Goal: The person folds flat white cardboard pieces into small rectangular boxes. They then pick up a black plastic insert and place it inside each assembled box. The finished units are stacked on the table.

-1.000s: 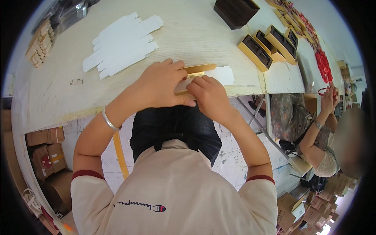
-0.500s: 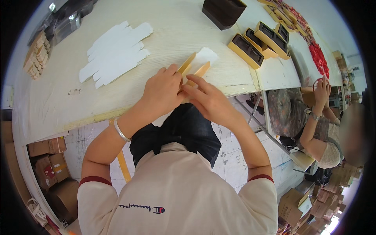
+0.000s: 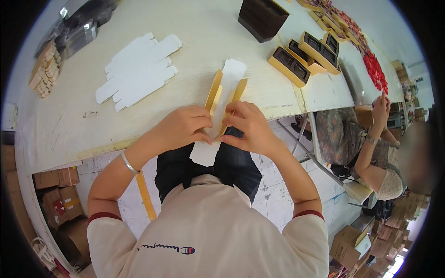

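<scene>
Folding card: swung since half a second ago from a rightward slant to nearly straight ahead of the person; this gold-and-white piece (image 3: pixel 220 104) now spans the table's near edge, its near white flap over the lap (image 3: pixel 178 169).
Gold walls: both stand up, leaning slightly, with white card between them.
Left hand: it (image 3: pixel 191 125) pinches the left wall's near end between thumb and fingers.
Right hand: it (image 3: pixel 248 127) grips the opposite wall likewise; the paired hold seems meant to keep both sides raised evenly.
White blanks: a flat overlapping spread (image 3: pixel 137 69) lies left of the card, probably placed there for easy reach.
Gold boxes: several, with dark inserts (image 3: pixel 289 66), sit piled to the right, near a dark brown box (image 3: pixel 263 19).
Table: pale, worn and taped along its edge (image 3: pixel 106 142).
Room: cartons (image 3: pixel 62 204) below, tiled floor (image 3: pixel 271 199), a co-worker's hand (image 3: pixel 382 111) near a red heap (image 3: pixel 374 72).
</scene>
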A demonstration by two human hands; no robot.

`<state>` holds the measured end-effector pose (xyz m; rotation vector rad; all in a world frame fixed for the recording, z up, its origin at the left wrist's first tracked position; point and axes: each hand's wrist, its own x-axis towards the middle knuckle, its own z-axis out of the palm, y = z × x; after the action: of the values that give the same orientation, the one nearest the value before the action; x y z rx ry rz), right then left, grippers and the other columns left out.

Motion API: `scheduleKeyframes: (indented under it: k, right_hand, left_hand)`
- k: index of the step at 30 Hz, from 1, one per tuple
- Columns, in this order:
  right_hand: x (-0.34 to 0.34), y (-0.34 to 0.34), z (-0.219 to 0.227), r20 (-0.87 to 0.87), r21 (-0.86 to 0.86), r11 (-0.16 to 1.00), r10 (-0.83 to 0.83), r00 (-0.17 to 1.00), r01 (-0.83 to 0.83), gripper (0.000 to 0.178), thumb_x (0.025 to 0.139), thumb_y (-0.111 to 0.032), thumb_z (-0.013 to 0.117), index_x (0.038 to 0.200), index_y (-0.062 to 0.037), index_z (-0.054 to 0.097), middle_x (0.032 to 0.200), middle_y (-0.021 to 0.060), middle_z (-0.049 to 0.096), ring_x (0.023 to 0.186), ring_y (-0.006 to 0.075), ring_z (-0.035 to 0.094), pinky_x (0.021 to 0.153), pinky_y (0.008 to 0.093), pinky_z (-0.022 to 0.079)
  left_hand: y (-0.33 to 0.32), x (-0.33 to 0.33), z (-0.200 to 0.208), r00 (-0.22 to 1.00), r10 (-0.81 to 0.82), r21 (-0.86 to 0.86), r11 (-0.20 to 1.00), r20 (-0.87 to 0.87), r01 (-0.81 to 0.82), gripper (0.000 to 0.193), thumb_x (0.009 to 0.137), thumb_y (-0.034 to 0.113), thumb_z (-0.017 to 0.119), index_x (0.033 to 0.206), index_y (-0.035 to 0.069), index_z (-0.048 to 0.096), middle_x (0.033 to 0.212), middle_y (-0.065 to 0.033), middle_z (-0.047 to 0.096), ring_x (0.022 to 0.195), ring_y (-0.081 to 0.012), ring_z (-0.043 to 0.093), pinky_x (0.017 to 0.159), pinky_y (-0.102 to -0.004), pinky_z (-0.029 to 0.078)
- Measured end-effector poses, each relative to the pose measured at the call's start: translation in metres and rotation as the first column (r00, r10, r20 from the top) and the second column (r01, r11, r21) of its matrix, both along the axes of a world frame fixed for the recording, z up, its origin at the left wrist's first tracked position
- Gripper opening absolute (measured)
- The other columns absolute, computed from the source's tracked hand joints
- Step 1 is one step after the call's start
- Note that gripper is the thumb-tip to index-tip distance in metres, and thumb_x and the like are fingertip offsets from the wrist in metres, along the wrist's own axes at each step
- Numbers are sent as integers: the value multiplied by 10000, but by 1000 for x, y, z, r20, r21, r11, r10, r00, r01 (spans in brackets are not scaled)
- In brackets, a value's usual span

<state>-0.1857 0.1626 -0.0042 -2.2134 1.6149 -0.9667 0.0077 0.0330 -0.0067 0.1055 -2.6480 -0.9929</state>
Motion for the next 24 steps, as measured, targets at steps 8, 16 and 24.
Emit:
scheduleKeyframes:
  k: [8, 16, 24]
  right_hand:
    - [13, -2, -20, 47, -131, 991, -15, 999, 21, 171, 697, 8, 656, 844, -32, 579, 923, 109, 542, 844, 299, 533, 743, 370, 424]
    - [6, 21, -10, -3, -23, 997, -79, 997, 79, 507, 693, 40, 644, 1185, -26, 539, 1201, 156, 545, 1097, 345, 533, 905, 400, 442]
    - [4, 10, -27, 103, -239, 965, -86, 991, 109, 350, 717, 41, 691, 1048, -42, 616, 1071, 142, 600, 923, 314, 599, 760, 365, 501]
  left_hand:
    - [11, -16, -6, 980, 200, 83, 976, -1, -199, 230, 720, 145, 752, 856, 44, 596, 770, -85, 590, 712, -274, 579, 625, -361, 465]
    - [11, -22, -6, 977, 211, 174, 961, 26, -213, 134, 775, 74, 698, 775, 13, 579, 757, -100, 577, 656, -267, 560, 586, -331, 442]
    - [-13, -25, 9, 968, -68, 668, 735, 240, -113, 170, 888, 166, 635, 953, 12, 600, 877, -53, 579, 675, -138, 521, 621, -270, 435]
